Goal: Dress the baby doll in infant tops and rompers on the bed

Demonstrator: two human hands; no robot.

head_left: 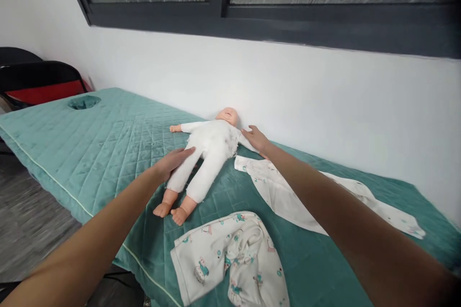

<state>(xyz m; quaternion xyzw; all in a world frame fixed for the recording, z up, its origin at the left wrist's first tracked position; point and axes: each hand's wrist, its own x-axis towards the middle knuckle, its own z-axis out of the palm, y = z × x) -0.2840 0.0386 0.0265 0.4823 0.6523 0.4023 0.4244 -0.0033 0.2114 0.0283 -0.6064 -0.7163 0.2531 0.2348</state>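
A baby doll (212, 136) with a white cloth body lies on its back, its head toward the wall and its bare feet toward me. My left hand (176, 160) rests against the outer side of one leg, thumb stretched along the thigh; its other fingers are partly hidden. At the doll's arm on the right is my right hand (256, 138), fingers apart, at or just above the sleeve. Printed baby trousers (201, 259) lie bunched in front of the doll. A white printed baby top (284, 201) is spread to the right, partly behind my right forearm.
Everything lies on a bed with a green quilted cover (118, 144), which has a round hole (84, 101) at its far left end. A white wall (324, 100) with a dark-framed window (252, 21) runs along the back. A black and red chair (46, 84) stands at the left.
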